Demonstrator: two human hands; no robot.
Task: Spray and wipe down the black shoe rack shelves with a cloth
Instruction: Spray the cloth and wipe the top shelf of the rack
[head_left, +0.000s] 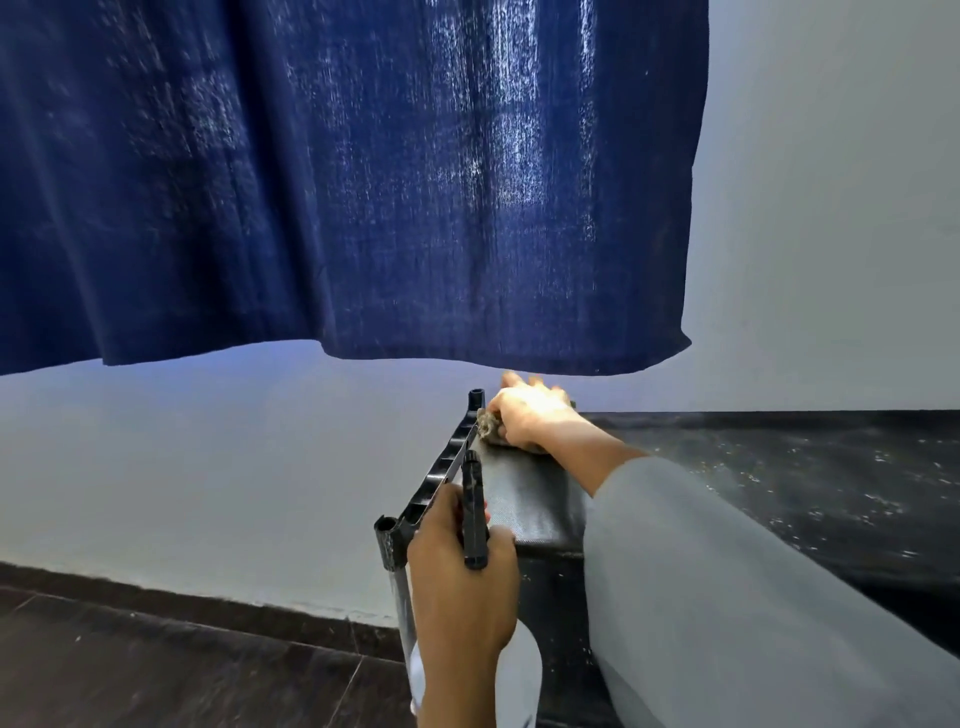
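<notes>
The black shoe rack (524, 499) stands against the wall, its top shelf a dark fabric sheet between black plastic end rails. My right hand (535, 415) presses a crumpled grey-brown cloth (491, 428) onto the far left corner of that top shelf. My left hand (460, 582) grips a spray bottle with a black trigger head (474, 506) at the rack's near left corner. The bottle's pale body (519, 670) hangs below my hand, partly hidden by it.
A dark blue curtain (337, 182) hangs just above the rack's far edge. A black speckled surface (779, 467) stretches to the right behind my grey sleeve (727, 597). Grey wall (208, 467) and dark floor tiles (156, 665) lie to the left.
</notes>
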